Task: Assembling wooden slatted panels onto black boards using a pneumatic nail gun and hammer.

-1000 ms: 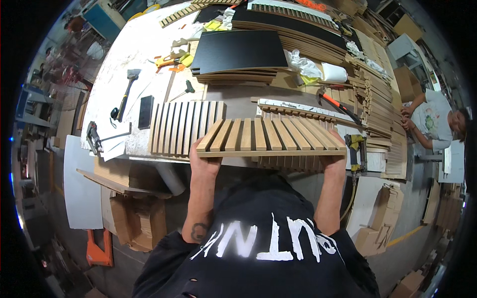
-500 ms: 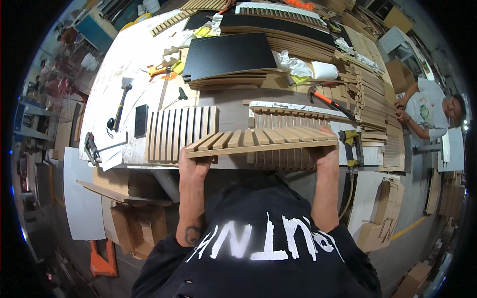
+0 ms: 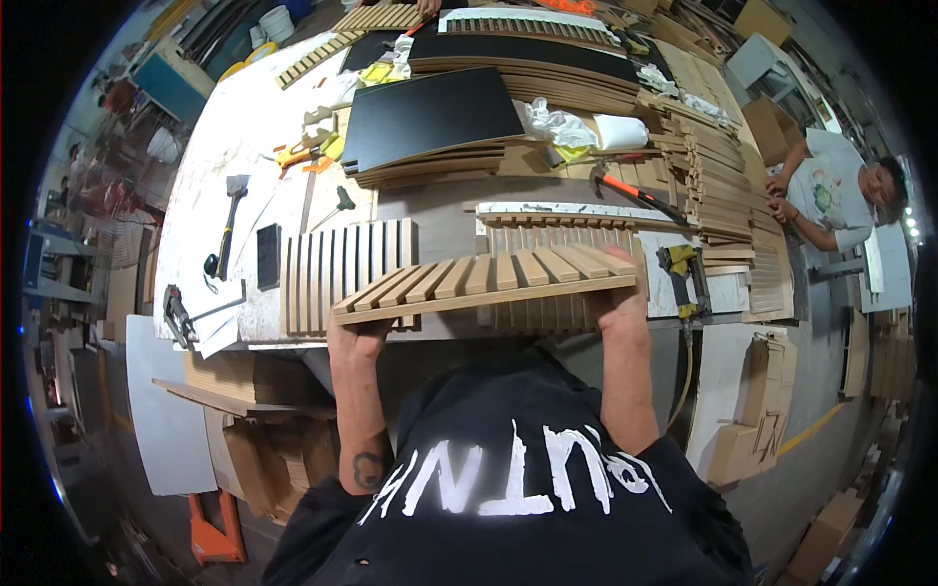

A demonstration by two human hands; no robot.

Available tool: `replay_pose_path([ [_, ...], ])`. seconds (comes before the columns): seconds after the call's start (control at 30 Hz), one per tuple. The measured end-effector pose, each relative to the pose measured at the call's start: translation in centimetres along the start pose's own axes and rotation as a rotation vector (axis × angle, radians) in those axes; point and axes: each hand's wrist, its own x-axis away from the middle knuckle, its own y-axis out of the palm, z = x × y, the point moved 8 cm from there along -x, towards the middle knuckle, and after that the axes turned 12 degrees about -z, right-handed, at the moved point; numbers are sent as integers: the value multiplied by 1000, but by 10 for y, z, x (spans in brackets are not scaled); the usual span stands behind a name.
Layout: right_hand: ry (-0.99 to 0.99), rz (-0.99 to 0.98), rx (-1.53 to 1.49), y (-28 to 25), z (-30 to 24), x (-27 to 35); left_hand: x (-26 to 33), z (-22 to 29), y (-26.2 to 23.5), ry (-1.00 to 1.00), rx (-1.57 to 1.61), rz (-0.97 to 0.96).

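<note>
A slatted wooden panel (image 3: 486,291) is raised over the table's near edge, its row of light slats facing up. My left hand (image 3: 358,338) grips its left end from below, fingers mostly hidden under the board. At the opposite end my right hand (image 3: 622,301) is closed round the edge. The panel tilts a little, left end lower. Just left of it, a second slatted panel (image 3: 342,256) lies flat on the table. Partly covered by the held panel is another slatted piece (image 3: 559,237), with a white-faced strip (image 3: 576,213) behind it.
A nail gun (image 3: 683,278) with a hose lies at right, near an orange-handled hammer (image 3: 633,188). Black boards (image 3: 430,115) are stacked farther back. A phone (image 3: 268,256) and another hammer (image 3: 231,223) lie at left. A co-worker (image 3: 831,186) is at the right side.
The held panel has tilted slightly, its left end now lower than its right. Both hands keep their grip. The whole view has shifted a little.
</note>
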Motion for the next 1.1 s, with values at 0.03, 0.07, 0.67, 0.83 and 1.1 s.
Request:
replay_pose_path([
  [0.03, 6, 6, 12, 3, 1, 2, 1, 1, 5, -4, 14, -33],
  [0.07, 12, 12, 25, 6, 3, 3, 2, 0, 7, -11, 12, -35],
  [0.67, -3, -18, 104, 35, 8, 9, 6, 20, 7, -5, -101, 100],
  [0.83, -110, -306, 491, 72, -30, 30, 16, 43, 26, 94, -705, -149],
  [1.1, -250, -470, 1025, 62, -40, 49, 32, 61, 26, 395, -708, -423],
])
